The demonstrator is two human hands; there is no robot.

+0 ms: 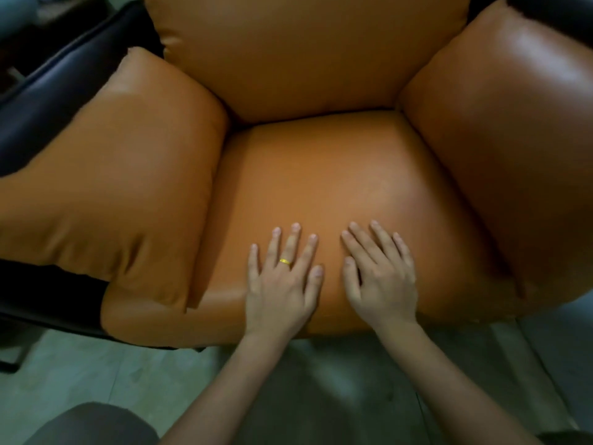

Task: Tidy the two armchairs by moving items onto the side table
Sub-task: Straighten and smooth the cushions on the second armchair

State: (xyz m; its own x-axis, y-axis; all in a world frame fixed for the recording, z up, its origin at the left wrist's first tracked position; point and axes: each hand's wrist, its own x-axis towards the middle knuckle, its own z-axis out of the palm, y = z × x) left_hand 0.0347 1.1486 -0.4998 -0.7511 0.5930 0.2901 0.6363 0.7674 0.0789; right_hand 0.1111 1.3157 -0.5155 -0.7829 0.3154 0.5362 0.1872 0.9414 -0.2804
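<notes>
An orange leather armchair [321, 175] fills the view, seen from above and in front. Its seat cushion bears no loose items. My left hand [282, 284], with a yellow ring on one finger, lies flat on the front of the seat cushion, fingers straight and spread. My right hand [382, 274] lies flat beside it on the same cushion, a little to the right, fingers straight. Neither hand holds anything. The side table and the second armchair are out of view.
Padded orange armrests stand at the left [122, 194] and right [513, 149] of the seat, with the back cushion [308, 53] behind. A black frame [48, 101] runs along the chair's left side. Grey-green floor [96, 380] lies in front.
</notes>
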